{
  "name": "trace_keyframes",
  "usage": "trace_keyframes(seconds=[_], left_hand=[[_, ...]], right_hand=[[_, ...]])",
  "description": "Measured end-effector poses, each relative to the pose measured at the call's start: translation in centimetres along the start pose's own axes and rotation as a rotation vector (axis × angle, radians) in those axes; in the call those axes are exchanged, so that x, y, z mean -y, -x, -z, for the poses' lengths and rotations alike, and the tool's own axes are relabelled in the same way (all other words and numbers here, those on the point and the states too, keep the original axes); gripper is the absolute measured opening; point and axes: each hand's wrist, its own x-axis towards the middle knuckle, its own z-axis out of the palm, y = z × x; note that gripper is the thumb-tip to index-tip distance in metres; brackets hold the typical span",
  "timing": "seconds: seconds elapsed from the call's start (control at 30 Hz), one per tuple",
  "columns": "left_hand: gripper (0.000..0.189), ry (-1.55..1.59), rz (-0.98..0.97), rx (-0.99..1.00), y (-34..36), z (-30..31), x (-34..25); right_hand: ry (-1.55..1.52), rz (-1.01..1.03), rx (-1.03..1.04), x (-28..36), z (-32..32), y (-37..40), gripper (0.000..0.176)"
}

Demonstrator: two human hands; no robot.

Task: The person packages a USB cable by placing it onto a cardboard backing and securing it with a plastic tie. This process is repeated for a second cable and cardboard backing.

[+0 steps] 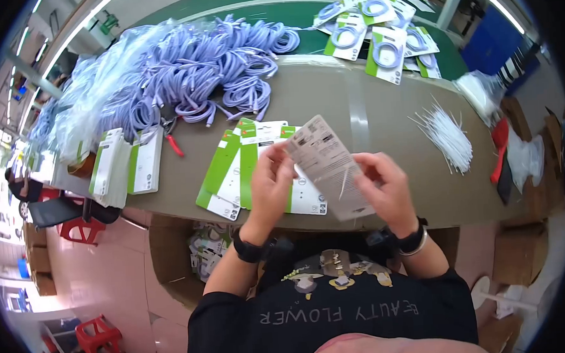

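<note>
A grey printed card (326, 164) is held tilted above the table, its text side showing. My left hand (273, 180) grips its left edge between thumb and fingers. At its right edge my right hand (384, 187) is closed, with a thin white tie (344, 183) lying across the card near the fingertips. Beneath and left of my left hand, several green and white cards (228, 173) lie overlapping on the brown table (382, 120). White cable ties (445, 139) form a loose pile to the right.
Coiled purple cables (207, 72) heap at the back left, partly under clear plastic. Packaged cables (386, 55) lie at the back right. Card stacks (145, 163) and red-handled pliers (174, 144) are on the left. A cardboard box (172, 262) stands below the table edge.
</note>
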Motion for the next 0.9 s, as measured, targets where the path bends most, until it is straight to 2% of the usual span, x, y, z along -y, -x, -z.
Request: trace_keyframes(seconds=[0.1, 0.13, 0.23, 0.33, 0.37, 0.4, 0.47, 0.5, 0.53, 0.6, 0.63, 0.73, 0.8, 0.9], left_hand=[[0.026, 0.034, 0.028, -0.152, -1.8, 2.8, -1.0], [0.025, 0.003, 0.053, -0.168, -2.1, 3.6, -1.1], [0.025, -0.006, 0.093, -0.036, -1.6, 4.4, -0.7], [0.027, -0.407, 0.239, 0.249, 0.3, 3.8, -1.6], [0.027, -0.402, 0.26, 0.258, 0.6, 3.2, -2.1], [0.027, -0.583, 0.28, 0.349, 0.9, 2.1, -2.7], [0.029, -0.95, 0.292, 0.534, 1.1, -0.2, -3.3], [0.029, -0.952, 0.295, 0.542, 1.2, -1.0, -2.9], [0.028, -1.013, 0.168, 0.493, 1.4, -1.8, -1.9], [0.026, -1.12, -0.089, 0.388, 1.6, -2.7, -0.3], [0.026, -1.122, -0.088, 0.397, 1.4, -2.8, 0.0], [0.024, -1.008, -0.19, 0.437, 0.7, -3.0, 0.8], [0.026, -1.027, -0.192, 0.453, 0.6, -3.0, 0.9], [0.029, -1.061, -0.205, 0.488, 0.6, -3.0, 1.0]], right_hand=[[0.523, 0.704, 0.07, 3.1, 2.1, -0.3, 0.029], [0.548, 0.669, 0.066, 2.9, 2.5, 0.0, 0.029], [0.634, 0.639, 0.47, 1.5, 2.6, 1.4, 0.022], [0.572, 0.441, 0.363, -0.1, 3.5, 2.3, 0.022], [0.524, 0.374, 0.309, -0.4, 3.3, 2.5, 0.022], [0.517, 0.355, 0.309, -0.5, 2.9, 2.7, 0.022], [0.432, 0.057, 0.185, -0.2, 1.6, 2.2, 0.024], [0.388, -0.088, 0.124, -0.1, 1.1, 2.0, 0.025], [0.383, -0.095, 0.119, -0.4, 0.5, 1.9, 0.025], [0.592, 0.045, 0.076, -1.4, -0.7, 2.0, 0.029], [0.697, 0.115, 0.055, -1.7, -0.9, 1.9, 0.031], [0.658, 0.145, 0.113, -2.5, -0.1, 1.6, 0.033], [0.638, 0.156, 0.137, -2.7, 0.8, 0.9, 0.033], [0.614, 0.127, 0.29, -1.7, 3.0, -1.8, 0.031]])
